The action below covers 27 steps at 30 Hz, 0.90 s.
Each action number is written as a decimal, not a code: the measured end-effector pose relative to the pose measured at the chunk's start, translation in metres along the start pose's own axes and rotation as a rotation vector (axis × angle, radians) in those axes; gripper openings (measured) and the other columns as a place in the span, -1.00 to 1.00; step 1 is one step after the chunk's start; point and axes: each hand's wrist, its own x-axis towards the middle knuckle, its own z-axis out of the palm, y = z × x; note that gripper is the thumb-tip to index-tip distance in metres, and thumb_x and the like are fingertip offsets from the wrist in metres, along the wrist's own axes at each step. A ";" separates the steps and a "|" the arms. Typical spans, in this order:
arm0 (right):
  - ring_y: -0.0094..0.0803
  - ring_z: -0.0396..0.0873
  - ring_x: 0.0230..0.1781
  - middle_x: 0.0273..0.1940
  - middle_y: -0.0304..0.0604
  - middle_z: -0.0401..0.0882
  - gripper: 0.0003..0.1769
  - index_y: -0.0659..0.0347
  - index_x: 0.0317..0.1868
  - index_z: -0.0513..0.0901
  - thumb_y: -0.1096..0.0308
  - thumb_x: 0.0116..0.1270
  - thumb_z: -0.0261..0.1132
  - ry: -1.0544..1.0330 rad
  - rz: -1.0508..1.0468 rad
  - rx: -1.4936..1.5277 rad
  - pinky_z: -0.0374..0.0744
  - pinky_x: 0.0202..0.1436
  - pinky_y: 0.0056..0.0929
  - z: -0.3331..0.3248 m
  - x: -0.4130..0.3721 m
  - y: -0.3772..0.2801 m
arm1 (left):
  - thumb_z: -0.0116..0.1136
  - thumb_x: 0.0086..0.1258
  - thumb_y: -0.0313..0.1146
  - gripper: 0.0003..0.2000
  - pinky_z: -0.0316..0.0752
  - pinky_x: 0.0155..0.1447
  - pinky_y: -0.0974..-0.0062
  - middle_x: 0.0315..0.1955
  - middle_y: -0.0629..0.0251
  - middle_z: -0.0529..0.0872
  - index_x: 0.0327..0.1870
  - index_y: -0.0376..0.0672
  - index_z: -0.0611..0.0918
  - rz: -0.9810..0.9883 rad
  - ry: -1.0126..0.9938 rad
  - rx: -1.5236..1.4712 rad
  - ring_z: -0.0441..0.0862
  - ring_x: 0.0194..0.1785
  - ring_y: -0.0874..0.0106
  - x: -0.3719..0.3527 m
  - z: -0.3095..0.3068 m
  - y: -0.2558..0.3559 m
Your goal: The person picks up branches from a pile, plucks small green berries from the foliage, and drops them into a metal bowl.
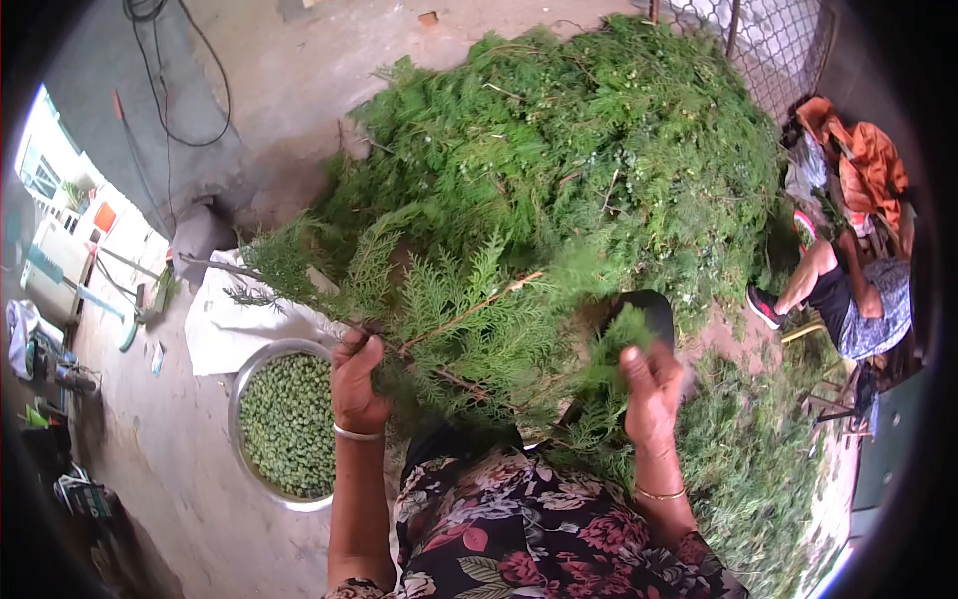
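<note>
My left hand is closed round the brown stem of a leafy green branch, which spreads across in front of my body. On the right, my right hand pinches a feathery green sprig, slightly blurred, at the branch's right side. Below and left of my left hand stands a round metal basin full of small green cones or berries. A white sack lies just behind the basin.
A large heap of green branches rises ahead. Cut greenery covers the floor at right. Another person sits at the far right near orange cloth. Tools and a cart stand at left.
</note>
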 end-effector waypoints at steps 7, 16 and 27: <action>-0.52 0.60 -0.48 -0.39 -0.11 0.66 -0.77 0.35 -0.08 0.59 0.40 0.31 0.29 -0.007 -0.357 0.096 0.57 -0.42 -0.58 0.004 -0.006 -0.030 | 0.08 0.27 -0.58 -0.78 0.57 -0.12 0.43 -0.21 0.30 0.64 -0.07 -0.26 0.59 0.044 -0.058 0.042 0.60 -0.19 0.43 -0.002 0.019 0.000; -0.48 0.62 -0.38 -0.34 -0.08 0.68 -0.73 0.49 -0.08 0.56 0.41 0.35 0.26 -0.382 -0.205 0.020 0.62 -0.27 -0.52 0.068 0.009 -0.044 | 0.14 0.27 -0.61 -0.84 0.62 -0.12 0.40 -0.21 0.29 0.63 -0.15 -0.28 0.63 0.191 -0.178 0.069 0.59 -0.16 0.45 0.031 0.082 0.020; -0.34 0.59 -0.03 -0.04 0.11 0.62 -0.47 0.51 0.17 0.39 0.45 0.25 0.35 -0.451 -0.141 -0.003 0.57 0.06 -0.38 0.058 0.004 -0.064 | 0.17 0.24 -0.62 -0.94 0.43 -0.45 0.60 -0.52 0.34 0.66 -0.33 -0.29 0.67 0.844 -0.033 0.973 0.49 -0.51 0.58 0.083 0.176 0.041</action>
